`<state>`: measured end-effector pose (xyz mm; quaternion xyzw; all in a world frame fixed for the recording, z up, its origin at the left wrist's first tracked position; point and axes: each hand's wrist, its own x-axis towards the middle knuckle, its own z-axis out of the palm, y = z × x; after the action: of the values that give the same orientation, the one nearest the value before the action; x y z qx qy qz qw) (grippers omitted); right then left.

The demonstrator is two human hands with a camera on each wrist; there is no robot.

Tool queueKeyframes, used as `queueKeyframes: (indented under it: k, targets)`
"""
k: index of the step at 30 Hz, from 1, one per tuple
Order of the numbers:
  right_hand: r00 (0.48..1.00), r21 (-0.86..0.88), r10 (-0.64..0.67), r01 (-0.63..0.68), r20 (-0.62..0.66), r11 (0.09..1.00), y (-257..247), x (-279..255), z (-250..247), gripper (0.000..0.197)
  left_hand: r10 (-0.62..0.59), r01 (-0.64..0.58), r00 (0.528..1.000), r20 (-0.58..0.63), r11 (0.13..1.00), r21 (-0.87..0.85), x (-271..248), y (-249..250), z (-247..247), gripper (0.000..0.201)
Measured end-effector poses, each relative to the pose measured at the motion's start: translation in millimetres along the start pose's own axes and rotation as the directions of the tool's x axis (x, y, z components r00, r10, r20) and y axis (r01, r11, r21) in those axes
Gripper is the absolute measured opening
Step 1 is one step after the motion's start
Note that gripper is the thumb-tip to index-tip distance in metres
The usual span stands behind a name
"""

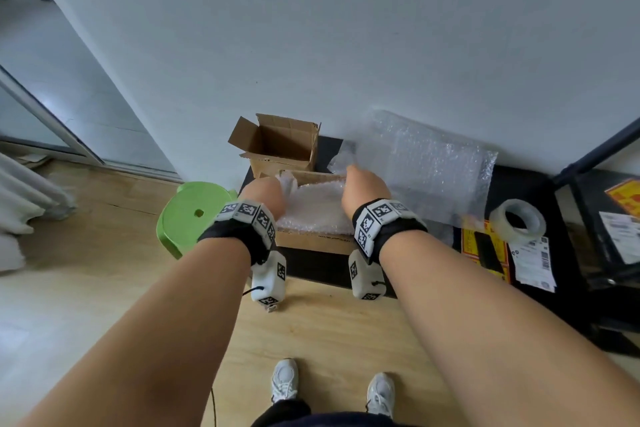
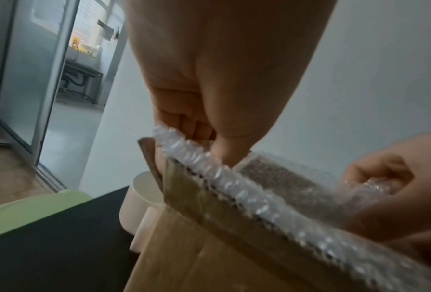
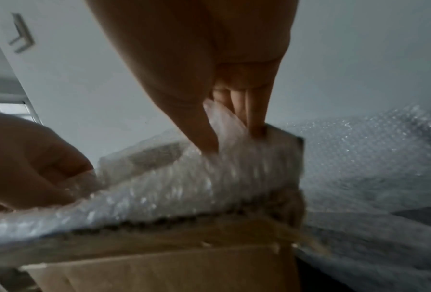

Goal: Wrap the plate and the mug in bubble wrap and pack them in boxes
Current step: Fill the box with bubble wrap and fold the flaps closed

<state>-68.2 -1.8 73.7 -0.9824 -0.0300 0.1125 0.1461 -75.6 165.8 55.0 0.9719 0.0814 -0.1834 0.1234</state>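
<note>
A bubble-wrapped bundle (image 1: 313,206), presumably the plate though its contents cannot be made out through the wrap, is being seated in the shallow cardboard box (image 1: 313,241) at the front of the dark surface (image 1: 320,267). Its far-left corner is pinched by the curled fingers of the left hand (image 1: 265,196), and its far-right corner is gripped between thumb and fingers of the right hand (image 1: 365,189), close against the box wall.

The bundle is judged light but fragile inside: the wrap is soft, springy and a little slippery, so it is best held at the corners where the film bunches up, and pressed down evenly rather than forced. The wrap looks cloudy white, pebbled with small bubbles, and rises slightly above the box rim.

A white mug (image 2: 140,199) is seen unwrapped just beside the box in the left wrist view. A taller open carton (image 1: 280,146) stands behind, a loose sheet of bubble wrap (image 1: 433,170) lies to the right, and a roll of clear tape (image 1: 519,222) rests beyond it.
</note>
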Motion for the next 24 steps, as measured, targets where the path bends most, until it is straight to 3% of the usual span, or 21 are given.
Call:
queueKeyframes:
  k: [4,8,12,13,16,20,24]
  targets:
    - [0.982,-0.075,-0.072,0.06,-0.172,0.995,3.0,0.7,14.7,0.027,-0.001,-0.002,1.0,0.031,0.997,0.076,1.3,4.0,7.1,0.042]
    - [0.975,-0.078,-0.157,0.146,-0.155,0.986,5.1,-2.8,26.1,0.019,0.043,-0.038,0.999,-0.03,0.988,0.15,-0.1,7.6,23.0,0.075]
    - [0.957,-0.151,-0.164,0.13,-0.238,0.98,8.1,-10.5,34.7,0.022,0.138,-0.121,0.98,-0.141,0.985,0.123,-0.6,3.0,34.9,0.063]
    - [0.958,-0.157,-0.176,0.142,-0.226,0.977,9.2,-11.9,36.4,0.021,0.177,-0.158,0.966,-0.19,0.981,0.109,-1.5,0.6,36.7,0.056]
    - [0.959,-0.114,-0.155,0.131,-0.236,0.985,13.0,-17.6,38.4,0.026,0.349,-0.273,0.895,-0.278,0.921,0.277,1.6,-8.3,45.2,0.049]
    - [0.97,-0.126,-0.176,0.156,-0.169,0.98,14.3,-21.7,43.3,0.027,0.435,-0.362,0.874,-0.215,0.88,0.307,3.5,-8.8,44.0,0.049]
    - [0.989,-0.135,-0.139,0.131,-0.05,0.982,18.4,-16.6,51.9,0.02,0.395,-0.359,0.907,-0.15,0.907,0.218,7.0,-7.7,42.0,0.042]
